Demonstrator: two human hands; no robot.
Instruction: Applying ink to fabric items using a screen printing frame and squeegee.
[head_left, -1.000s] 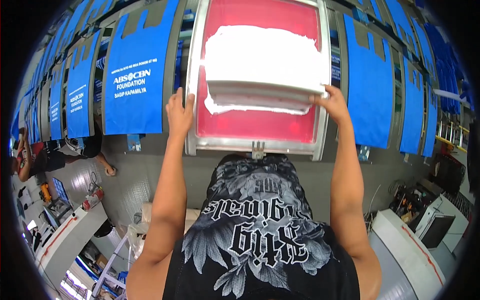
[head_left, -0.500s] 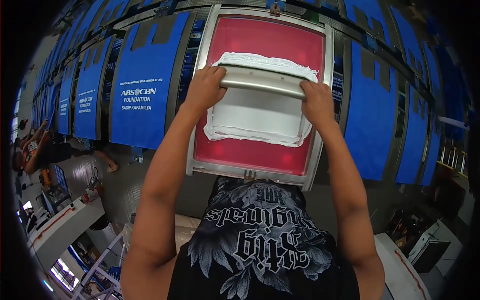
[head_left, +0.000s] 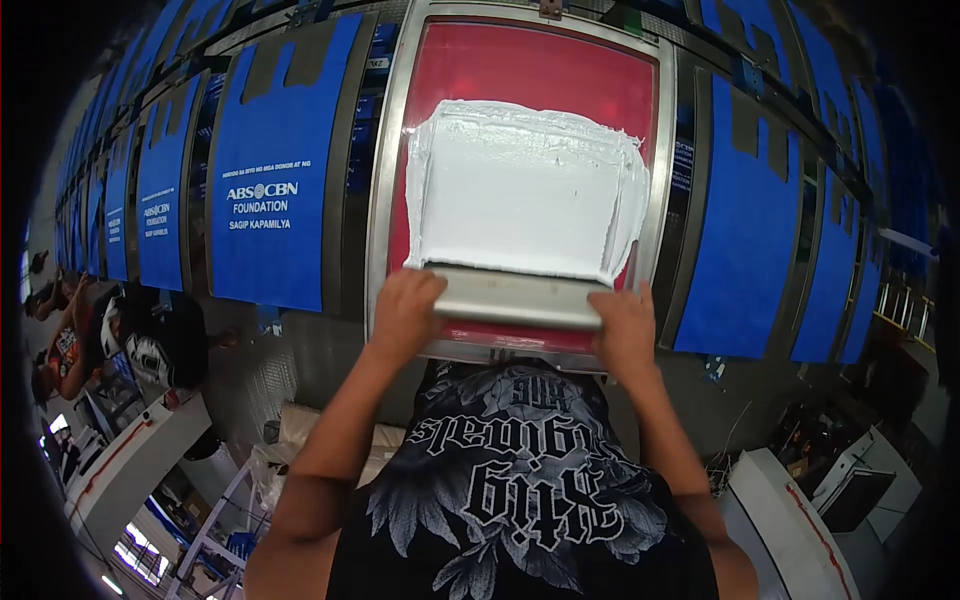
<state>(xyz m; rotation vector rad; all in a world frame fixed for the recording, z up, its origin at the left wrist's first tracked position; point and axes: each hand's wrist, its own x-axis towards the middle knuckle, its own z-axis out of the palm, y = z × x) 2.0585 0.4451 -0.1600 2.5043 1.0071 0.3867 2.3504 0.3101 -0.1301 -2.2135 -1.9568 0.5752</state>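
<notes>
Both my hands grip a wide squeegee (head_left: 518,299) with a metal handle, one at each end. My left hand (head_left: 408,308) wraps round its left end, and my right hand (head_left: 625,322) round its right end. The squeegee lies across the near part of a red screen-printing mesh (head_left: 535,65), at the near edge of the white ink (head_left: 520,190). The ink spreads in a smooth, thick-edged rectangle over the middle of the mesh. A metal frame (head_left: 392,160) borders the mesh. What lies beneath the screen is hidden.
Blue fabric bag panels lie on boards on both sides, a white-printed one (head_left: 270,170) at the left and a plain one (head_left: 740,220) at the right. Other people (head_left: 150,345) are at the far left. White benches (head_left: 140,450) stand lower left and lower right.
My hands have pulled the squeegee toward me, from the far part of the ink to its near edge. At the left, a person in black has come into view.
</notes>
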